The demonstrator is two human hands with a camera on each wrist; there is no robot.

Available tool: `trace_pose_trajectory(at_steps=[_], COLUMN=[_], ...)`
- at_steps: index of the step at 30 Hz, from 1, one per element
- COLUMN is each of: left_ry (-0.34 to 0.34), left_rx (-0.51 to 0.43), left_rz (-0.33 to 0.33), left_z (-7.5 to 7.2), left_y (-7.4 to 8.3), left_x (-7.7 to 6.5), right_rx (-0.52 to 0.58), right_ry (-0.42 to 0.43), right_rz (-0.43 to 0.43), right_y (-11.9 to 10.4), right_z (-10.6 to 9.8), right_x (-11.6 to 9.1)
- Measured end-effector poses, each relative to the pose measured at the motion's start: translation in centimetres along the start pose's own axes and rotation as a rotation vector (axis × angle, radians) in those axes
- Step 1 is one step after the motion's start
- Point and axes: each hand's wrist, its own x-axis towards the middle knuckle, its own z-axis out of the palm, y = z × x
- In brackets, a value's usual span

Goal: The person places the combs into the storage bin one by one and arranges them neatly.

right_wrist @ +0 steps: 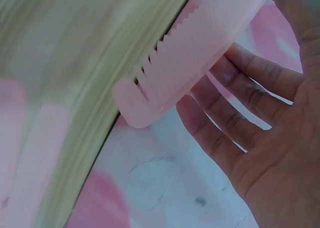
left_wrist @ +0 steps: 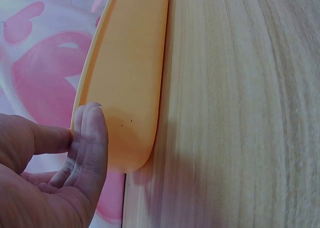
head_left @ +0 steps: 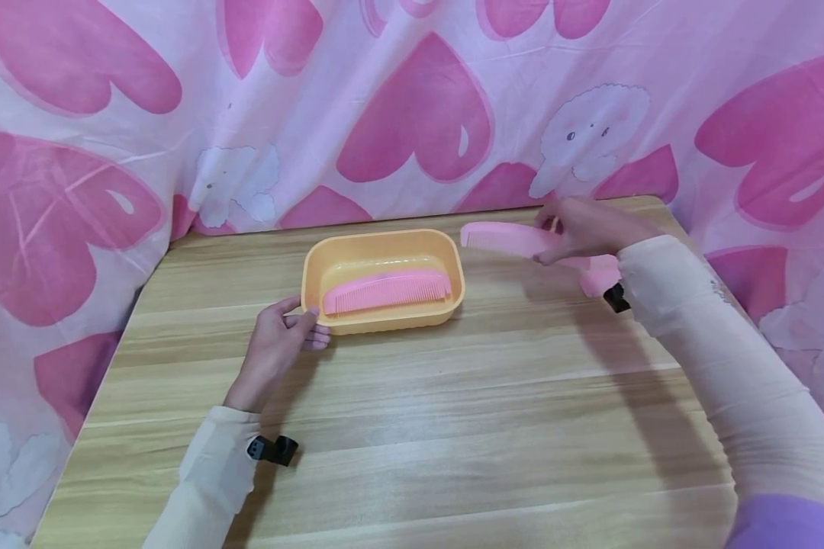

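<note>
A yellow-orange plastic basin (head_left: 391, 323) stands on the wooden table, with one pink comb (head_left: 387, 290) lying inside it. My left hand (head_left: 280, 343) pinches the basin's rim at its near left corner, thumb on one side and fingers on the outer wall (left_wrist: 131, 88). To the right of the basin, my right hand (head_left: 584, 227) holds another pink comb (head_left: 504, 239) above the table. In the right wrist view that comb (right_wrist: 185, 58) has its teeth facing away from the palm. Thumb and fingers grip its back edge.
More pink pieces (head_left: 600, 276) lie on the table beneath the right wrist, partly hidden; the right wrist view shows two blurred pink strips (right_wrist: 42, 163). A pink curtain with hearts (head_left: 419, 114) hangs along the table's back edge. Bare wood (head_left: 439, 435) shows in front.
</note>
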Motion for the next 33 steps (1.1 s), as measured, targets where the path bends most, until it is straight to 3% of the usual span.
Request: trace_pose_trajectory(at_steps=[14, 23, 33], left_ry=[0.006, 0.005, 0.004], left_rx=[0.016, -0.005, -0.010], left_rz=[-0.009, -0.012, -0.012], left_z=[0.0, 0.0, 0.0], left_y=[0.0, 0.0, 0.1], left_x=[0.0, 0.1, 0.1], right_rx=[-0.021, -0.090, -0.094], right_ry=[-0.027, -0.039, -0.112], right_rz=[-0.105, -0.162, -0.162], right_y=[-5.4, -8.9, -12.1], right_z=[1.7, 2.6, 4.3], right_x=[5.9, 8.5, 10.2])
